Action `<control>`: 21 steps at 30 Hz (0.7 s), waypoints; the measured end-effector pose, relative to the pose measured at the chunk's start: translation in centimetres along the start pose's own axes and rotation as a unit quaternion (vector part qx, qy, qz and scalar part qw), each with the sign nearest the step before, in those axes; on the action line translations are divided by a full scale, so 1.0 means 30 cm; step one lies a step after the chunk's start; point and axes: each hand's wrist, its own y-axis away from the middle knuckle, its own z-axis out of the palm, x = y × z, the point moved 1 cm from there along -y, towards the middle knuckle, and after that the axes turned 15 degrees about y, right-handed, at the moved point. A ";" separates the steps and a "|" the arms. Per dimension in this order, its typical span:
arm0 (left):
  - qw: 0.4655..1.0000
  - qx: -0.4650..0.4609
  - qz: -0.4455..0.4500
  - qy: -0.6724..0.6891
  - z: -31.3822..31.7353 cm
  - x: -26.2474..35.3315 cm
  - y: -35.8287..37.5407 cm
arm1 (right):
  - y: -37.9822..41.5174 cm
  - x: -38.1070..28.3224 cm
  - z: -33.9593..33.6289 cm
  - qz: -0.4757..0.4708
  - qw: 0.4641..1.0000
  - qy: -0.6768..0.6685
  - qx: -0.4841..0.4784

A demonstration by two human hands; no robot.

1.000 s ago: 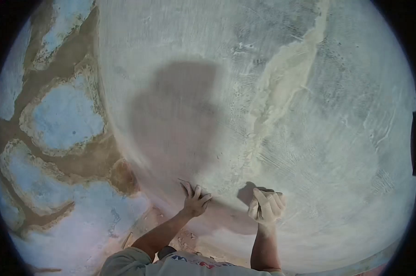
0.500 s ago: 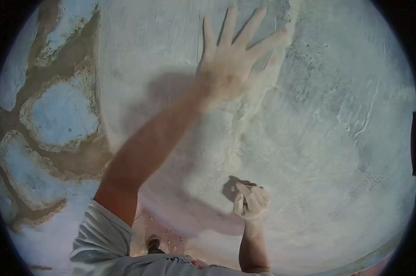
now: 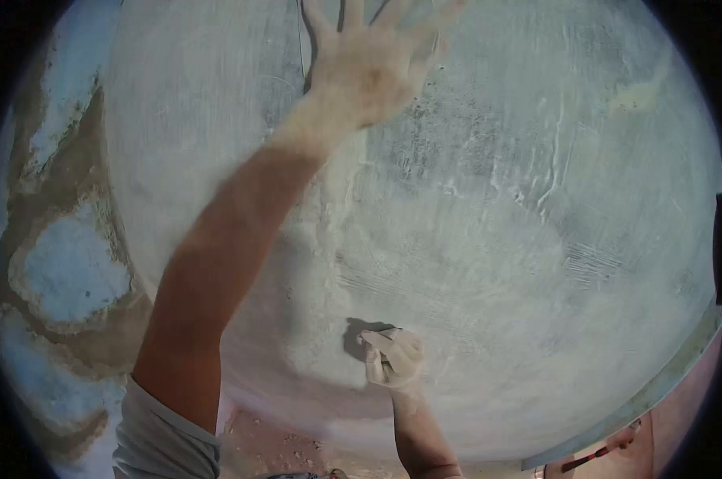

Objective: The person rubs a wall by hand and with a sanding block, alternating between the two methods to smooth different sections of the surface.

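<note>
My left hand (image 3: 369,76) lies palm toward the pale grey plastered surface (image 3: 473,239), fingers spread and pointing up, the tips cut off by the top edge. Thin straight lines flank its fingers, like edges of a flat sheet under the palm. White dust coats the hand and wrist. Lower down, my right hand (image 3: 398,357) is curled close to the same surface, casting a shadow to its left. It too is whitened with dust. A small pale bit shows at its fingertips, and I cannot tell what the fingers enclose.
Blue stone-like patches (image 3: 73,267) with rough brown channels (image 3: 81,335) border the surface at left. A curved rim (image 3: 640,387) runs along the lower right. Below it lies a tool with a dark and red handle (image 3: 593,457). Crumbs litter the reddish floor (image 3: 273,443).
The view has swung right, so the surface and blue patches sit farther left. My left hand has slid up and right across the surface, still spread. My right hand remains curled.
</note>
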 end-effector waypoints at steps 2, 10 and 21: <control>0.995 -0.082 -0.036 -0.041 -0.017 0.133 0.141 | -0.052 -0.007 -0.046 0.032 0.998 -0.016 0.043; 0.941 -0.270 -0.114 0.169 -0.175 0.544 0.873 | -0.523 0.126 -0.216 -0.020 0.974 0.191 0.118; 0.850 -0.401 -0.238 0.245 -0.251 1.058 1.654 | -0.663 0.209 -0.186 -0.119 0.897 0.426 -0.027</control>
